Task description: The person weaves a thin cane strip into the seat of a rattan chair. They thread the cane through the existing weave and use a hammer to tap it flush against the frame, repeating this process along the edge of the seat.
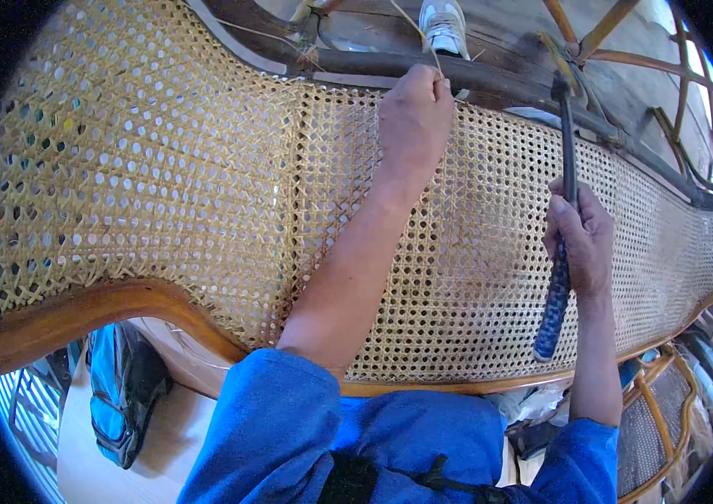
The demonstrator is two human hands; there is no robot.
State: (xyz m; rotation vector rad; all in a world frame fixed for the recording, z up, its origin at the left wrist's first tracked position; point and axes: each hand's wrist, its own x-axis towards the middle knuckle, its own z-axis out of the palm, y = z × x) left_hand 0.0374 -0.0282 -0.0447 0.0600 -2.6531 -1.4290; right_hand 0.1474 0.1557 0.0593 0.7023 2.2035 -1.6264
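Observation:
A woven cane panel (pixel 491 277) with small round holes stretches across in front of me, set in a curved wooden frame. At the panel's far edge, my left hand (pixel 415 113) is closed, thumb and fingers pinched on a thin cane strand (pixel 424 38) that sticks up beyond it. My right hand (pixel 581 231) is wrapped around a hammer (pixel 550 323) with a dark shaft and a blue patterned grip. The hammer's head (pixel 560 86) points away from me, over the far rail; the tool is held above the panel, apart from the left hand.
A dark rail (pixel 373 64) runs along the panel's far side, and a brown curved rail (pixel 104 307) along the near side. Beyond lie a white shoe (pixel 445 29) and rattan frames (pixel 608 34). A blue and black backpack (pixel 121 395) sits at lower left; another rattan piece (pixel 655 420) is at lower right.

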